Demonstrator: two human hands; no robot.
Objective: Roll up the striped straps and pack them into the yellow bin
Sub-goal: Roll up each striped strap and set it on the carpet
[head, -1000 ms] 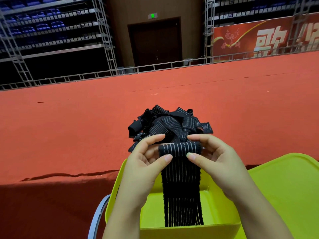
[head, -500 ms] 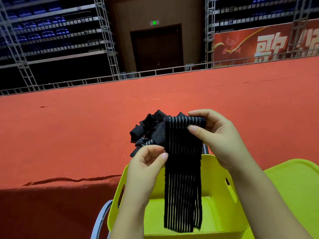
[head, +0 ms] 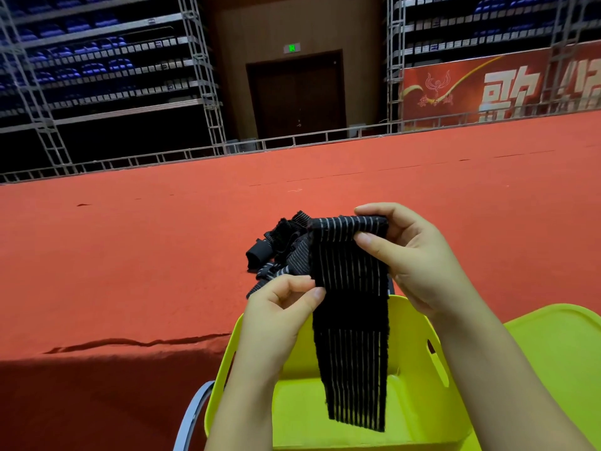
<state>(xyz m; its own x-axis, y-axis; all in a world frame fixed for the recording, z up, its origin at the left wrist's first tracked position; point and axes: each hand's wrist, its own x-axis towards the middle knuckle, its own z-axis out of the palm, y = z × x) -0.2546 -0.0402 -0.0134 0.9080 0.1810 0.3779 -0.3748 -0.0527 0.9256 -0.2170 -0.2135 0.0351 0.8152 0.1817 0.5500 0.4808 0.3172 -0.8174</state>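
Left hand (head: 279, 307): fingers curled, thumb and fingertips pinching the left edge of the strap partway down.
Strap pile (head: 279, 252): loose tangle on the red carpet (head: 130, 255), beyond the bin.
Striped strap (head: 353, 320): long axis near vertical; rolled top end up, free end hanging down into the bin.
Yellow bin (head: 432, 369): directly below the strap.
Right hand (head: 413, 255): thumb and fingers gripping the rolled top end.
Yellow lid (head: 559, 359): right of the bin.
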